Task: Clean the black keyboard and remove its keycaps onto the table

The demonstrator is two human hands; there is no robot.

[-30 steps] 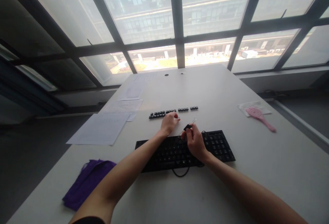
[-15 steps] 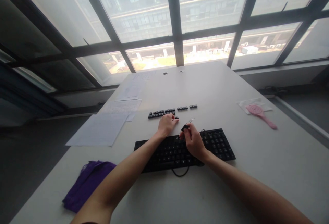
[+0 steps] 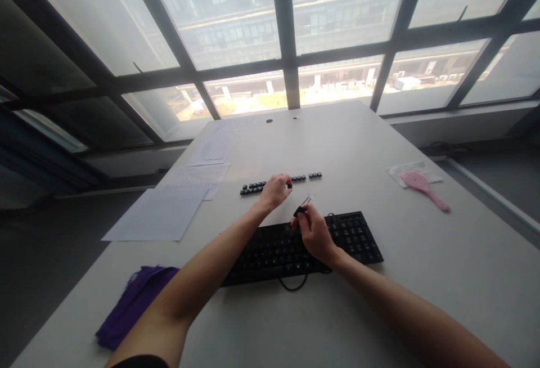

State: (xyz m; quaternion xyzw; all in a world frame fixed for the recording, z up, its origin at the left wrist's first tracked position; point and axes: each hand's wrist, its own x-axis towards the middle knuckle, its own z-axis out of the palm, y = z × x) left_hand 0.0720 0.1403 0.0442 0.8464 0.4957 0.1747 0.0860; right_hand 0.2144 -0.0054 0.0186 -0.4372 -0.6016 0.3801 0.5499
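Beyond the black keyboard (image 3: 274,255), my left hand (image 3: 276,191) pinches a small black keycap (image 3: 289,187) at its fingertips. It hovers by the rows of loose keycaps (image 3: 252,189) and hides part of them. My right hand (image 3: 314,233) is closed around the black handle of a wire keycap puller (image 3: 300,210), whose thin metal wires stick out at both ends. That hand is over the upper middle of the keyboard, and my forearms cover parts of its left and lower right.
A folded purple cloth (image 3: 135,303) lies at the near left. Paper sheets (image 3: 156,213) spread along the left side of the white table (image 3: 337,148). To the right, a pink hairbrush (image 3: 424,185) rests partly on a white wrapper (image 3: 394,174). A cable (image 3: 294,289) loops below the keyboard.
My left hand has moved a little forward, toward the keycap rows, with the keycap in its fingers. My right hand stays nearly in place with the keycap puller. The view has shifted slightly.
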